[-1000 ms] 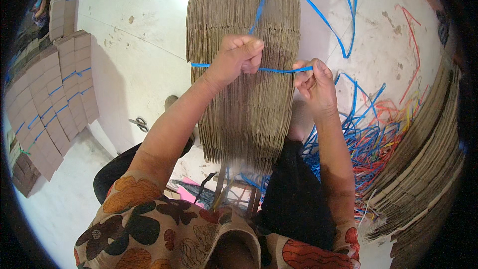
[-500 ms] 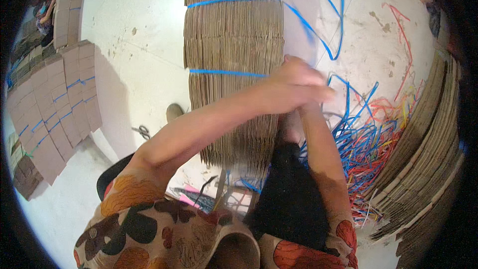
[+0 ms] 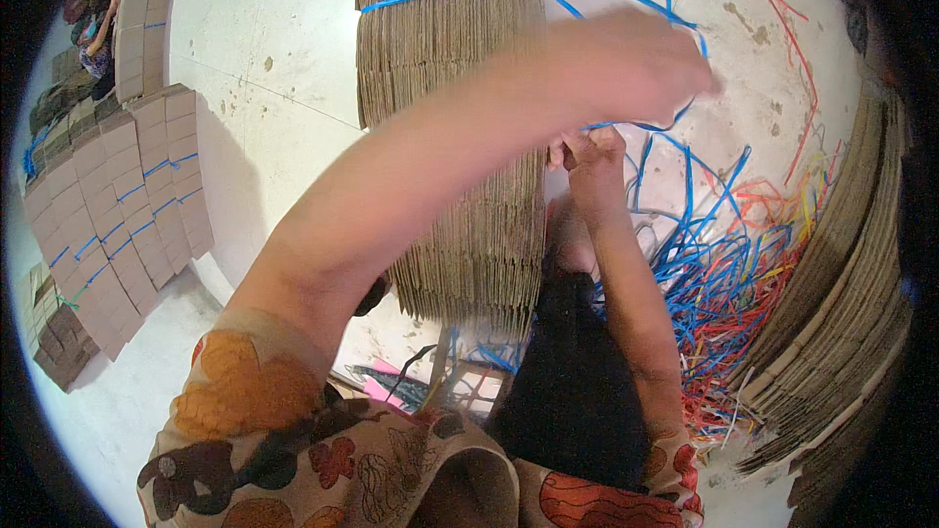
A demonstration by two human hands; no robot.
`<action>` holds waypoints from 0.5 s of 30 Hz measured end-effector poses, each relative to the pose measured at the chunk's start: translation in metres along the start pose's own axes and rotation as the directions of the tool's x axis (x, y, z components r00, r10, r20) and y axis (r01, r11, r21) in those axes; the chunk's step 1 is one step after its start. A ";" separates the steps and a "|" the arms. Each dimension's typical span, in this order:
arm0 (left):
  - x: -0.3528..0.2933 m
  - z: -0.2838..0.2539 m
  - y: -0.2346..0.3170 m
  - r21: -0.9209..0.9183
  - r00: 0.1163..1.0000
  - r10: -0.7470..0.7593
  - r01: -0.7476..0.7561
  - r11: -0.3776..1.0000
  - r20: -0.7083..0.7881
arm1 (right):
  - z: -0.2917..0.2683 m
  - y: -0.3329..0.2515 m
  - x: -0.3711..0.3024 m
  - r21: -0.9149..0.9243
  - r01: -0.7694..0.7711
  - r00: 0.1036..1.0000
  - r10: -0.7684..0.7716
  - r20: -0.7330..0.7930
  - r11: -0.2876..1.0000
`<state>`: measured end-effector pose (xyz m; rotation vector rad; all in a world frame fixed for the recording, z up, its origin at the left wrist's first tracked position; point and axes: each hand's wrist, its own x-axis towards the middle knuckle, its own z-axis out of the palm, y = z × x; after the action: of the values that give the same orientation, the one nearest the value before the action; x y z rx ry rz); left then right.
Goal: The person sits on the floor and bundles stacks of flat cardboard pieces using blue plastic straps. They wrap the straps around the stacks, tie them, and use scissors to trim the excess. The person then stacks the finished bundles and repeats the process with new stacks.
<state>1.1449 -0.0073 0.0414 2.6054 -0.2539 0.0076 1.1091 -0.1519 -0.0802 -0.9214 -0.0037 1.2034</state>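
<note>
Pale, brown-spotted floor (image 3: 303, 29), probably concrete, with a thin seam (image 3: 293, 100)

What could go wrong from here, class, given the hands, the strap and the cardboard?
The blue strap at the right hand might slip and slacken.

The left hand reaches beyond the cardboard stack, its forearm crossing above; brushing the sheets could shift them.

The tangled pile of loose straps close by might snag a strap end.

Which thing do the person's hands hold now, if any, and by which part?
The right hand seems to pinch the flat blue plastic strap just right of the brown cardboard stack; the left hand is blurred, its hold unclear.
</note>
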 end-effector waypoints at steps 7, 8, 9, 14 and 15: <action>-0.107 0.007 -0.019 -0.358 0.809 -0.566 0.581 0.731 0.157 | -0.017 -0.011 0.005 0.145 -0.177 0.968 0.145 0.204 0.974; -0.115 0.024 -0.013 -0.412 0.799 -0.570 0.593 0.691 0.194 | -0.016 -0.012 0.006 0.101 -0.163 0.969 0.140 0.201 0.981; -0.119 0.037 -0.006 -0.465 0.788 -0.570 0.604 0.647 0.231 | -0.015 -0.014 0.006 0.057 -0.149 0.971 0.135 0.197 0.987; -0.121 0.062 -0.011 -0.534 0.860 -0.505 0.462 0.708 0.075 | -0.008 -0.005 0.003 -0.303 0.159 0.987 -0.154 0.041 0.940; -0.120 0.062 -0.012 -0.547 0.864 -0.495 0.458 0.701 0.090 | -0.001 -0.007 0.001 -0.400 0.189 0.979 -0.205 0.003 0.897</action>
<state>1.0265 -0.0064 -0.0246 2.0045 0.4069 -0.1450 1.1156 -0.1522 -0.0765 -1.2703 -0.3161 1.0097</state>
